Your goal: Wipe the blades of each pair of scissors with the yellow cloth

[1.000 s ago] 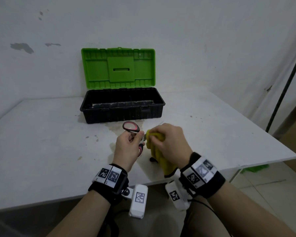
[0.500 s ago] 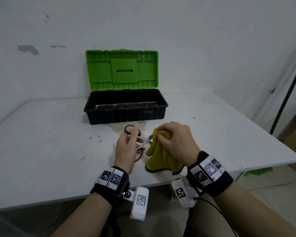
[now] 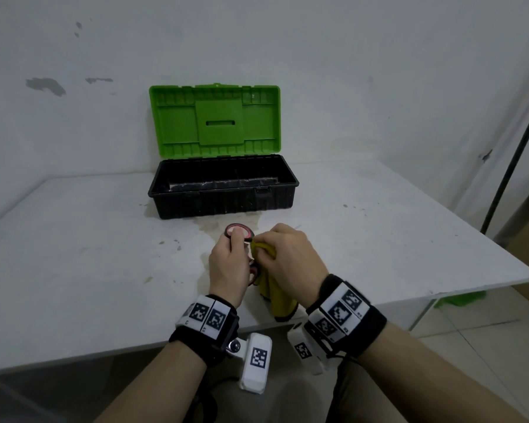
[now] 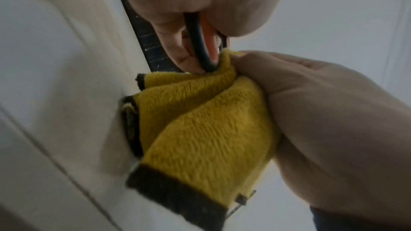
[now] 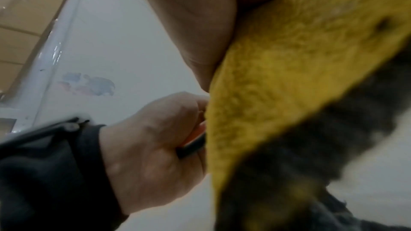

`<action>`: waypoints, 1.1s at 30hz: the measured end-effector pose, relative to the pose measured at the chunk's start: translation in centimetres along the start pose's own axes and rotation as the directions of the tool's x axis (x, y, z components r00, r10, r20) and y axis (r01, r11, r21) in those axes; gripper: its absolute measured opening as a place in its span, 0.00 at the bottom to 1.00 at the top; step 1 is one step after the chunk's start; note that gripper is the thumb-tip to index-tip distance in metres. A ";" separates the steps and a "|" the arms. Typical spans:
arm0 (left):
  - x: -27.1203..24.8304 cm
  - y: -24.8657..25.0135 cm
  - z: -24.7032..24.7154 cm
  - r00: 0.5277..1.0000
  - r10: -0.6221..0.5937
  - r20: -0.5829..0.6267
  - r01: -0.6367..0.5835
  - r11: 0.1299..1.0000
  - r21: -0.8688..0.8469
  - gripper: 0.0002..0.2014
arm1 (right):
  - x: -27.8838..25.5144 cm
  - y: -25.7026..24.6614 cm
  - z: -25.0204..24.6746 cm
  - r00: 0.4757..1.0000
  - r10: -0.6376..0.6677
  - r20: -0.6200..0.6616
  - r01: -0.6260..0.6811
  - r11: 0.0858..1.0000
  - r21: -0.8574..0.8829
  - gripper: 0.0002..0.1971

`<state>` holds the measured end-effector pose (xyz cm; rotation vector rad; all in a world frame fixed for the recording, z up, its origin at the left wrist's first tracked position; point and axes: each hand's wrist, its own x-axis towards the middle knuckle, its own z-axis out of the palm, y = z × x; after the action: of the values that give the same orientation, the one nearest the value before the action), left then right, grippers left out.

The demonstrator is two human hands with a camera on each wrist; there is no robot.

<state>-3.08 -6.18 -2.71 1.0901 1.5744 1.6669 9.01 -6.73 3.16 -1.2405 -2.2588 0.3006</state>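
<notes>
My left hand (image 3: 229,264) grips a pair of scissors (image 3: 239,232) by their red-and-black handles, just above the table in front of the toolbox. Its curled fingers (image 4: 184,53) close round one handle loop (image 4: 201,45). My right hand (image 3: 283,254) pinches the yellow cloth (image 3: 274,290) round the blades, right against the handles, so the blades are hidden. The cloth (image 4: 200,126) has a dark hem and hangs down from the right hand to the table edge. In the right wrist view the cloth (image 5: 289,85) fills the frame beside the left hand (image 5: 155,147).
An open toolbox with a black body (image 3: 223,193) and a raised green lid (image 3: 216,120) stands on the white table (image 3: 74,270) behind my hands. The table's right edge drops to a tiled floor (image 3: 486,346). A dark pole (image 3: 513,163) leans at the right wall.
The right hand has slid the cloth back along the blades toward the handles; half a second ago a bit of bare blade showed between the hands. The left hand holds the scissors roughly in place.
</notes>
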 end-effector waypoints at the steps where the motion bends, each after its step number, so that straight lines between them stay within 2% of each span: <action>1: 0.1 0.1 -0.2 1.000 0.011 -0.017 -0.011 1.000 0.013 0.20 | 0.1 0.2 0.1 1.000 0.006 0.009 -0.006 1.000 -0.002 0.11; 4: 0.9 -0.1 -0.8 0.998 0.022 -0.057 -0.020 0.999 0.033 0.18 | 0.5 1.1 -0.6 0.997 0.056 0.051 -0.052 0.996 -0.070 0.10; 6: 1.3 -0.2 -1.1 0.998 0.037 -0.052 -0.035 0.999 0.033 0.17 | 0.7 1.7 -1.2 0.998 0.064 0.018 -0.063 0.996 -0.063 0.10; 9: 0.8 -0.1 -0.5 1.000 0.025 -0.004 -0.025 1.000 0.010 0.20 | 1.1 1.1 -1.2 0.999 -0.012 -0.040 0.012 1.000 0.004 0.09; 11: 0.3 0.0 -0.1 1.000 0.004 -0.002 -0.004 1.000 -0.011 0.22 | 1.1 0.5 -0.5 0.999 -0.040 -0.004 0.040 0.999 0.011 0.09; 15: 0.3 -0.1 -0.4 1.000 -0.016 -0.011 0.016 0.999 -0.040 0.17 | 0.8 1.1 -0.3 0.998 -0.017 0.066 0.019 0.999 -0.038 0.10; 19: 0.1 0.1 0.0 0.999 -0.022 0.044 0.025 0.999 -0.048 0.19 | 1.1 0.7 -1.0 0.996 -0.087 0.010 0.087 0.995 -0.038 0.09; 21: 0.1 0.4 0.0 0.999 -0.009 0.046 0.012 0.999 -0.049 0.21 | 1.1 0.2 -0.8 0.992 -0.122 0.029 0.123 0.992 -0.040 0.09; 25: 0.2 0.6 -0.3 0.999 0.030 0.035 -0.029 0.999 -0.024 0.19 | 0.9 0.8 -1.2 0.992 -0.092 0.090 0.099 0.991 -0.089 0.10; 30: -0.1 0.3 0.3 0.999 0.012 0.037 -0.010 0.998 -0.056 0.23 | 1.1 0.6 -1.2 0.992 -0.124 0.022 0.125 0.991 -0.053 0.08; 33: 0.2 0.4 0.0 1.000 0.015 -0.001 -0.015 0.998 -0.053 0.21 | 0.8 1.3 -0.8 0.999 -0.049 0.007 0.050 0.998 -0.034 0.07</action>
<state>-3.09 -6.05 -2.33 1.0768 1.5173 1.7087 10.01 -5.43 3.56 -1.2003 -2.3053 0.2484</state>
